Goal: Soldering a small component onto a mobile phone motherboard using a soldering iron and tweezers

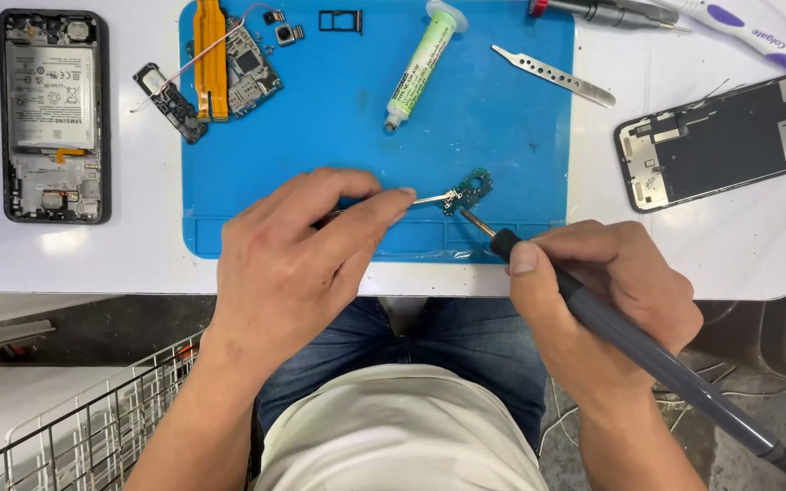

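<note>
A small green circuit board (475, 186) lies on the blue work mat (338, 136) near its front edge. My left hand (293, 264) grips metal tweezers (425, 198) whose tips pinch the board's left end. My right hand (607, 295) holds a dark grey soldering iron (648, 350) like a pen. Its tip (473, 221) touches the lower edge of the board, just right of the tweezer tips.
An opened phone with its battery showing (54, 114) lies at the left. On the mat sit a board with orange flex cables (225, 59), a flux syringe (418, 68) and a card tray (340, 20). A metal pry tool (552, 75), another opened phone (720, 141) and pens lie right. A wire basket (93, 427) stands below left.
</note>
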